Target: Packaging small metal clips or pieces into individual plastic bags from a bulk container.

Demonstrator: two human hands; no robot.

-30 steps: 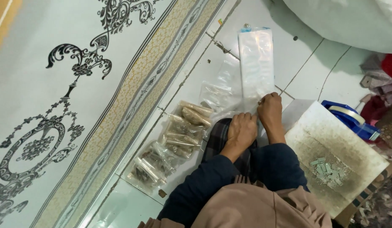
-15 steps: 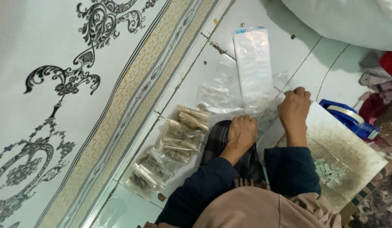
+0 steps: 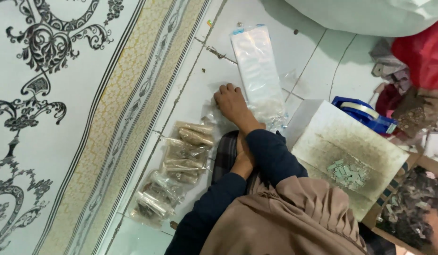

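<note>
Hands first: right hand (image 3: 233,105) is stretched out far over the white tile floor (image 3: 318,71), fingers flat and loose on crumpled clear plastic bags (image 3: 271,111), not clenched, no real grip visible. Just right of it lies a long clear bag stack (image 3: 257,63), running far-near. Left hand (image 3: 244,158) is tucked near the body under the right forearm, resting on plaid cloth (image 3: 224,156); can't tell if it's gripping anything. Left of that, a row of filled small packets (image 3: 181,163) w/ brown contents on the tile. Right side: blue tape dispenser (image 3: 365,113), stained white board (image 3: 348,156).
</note>
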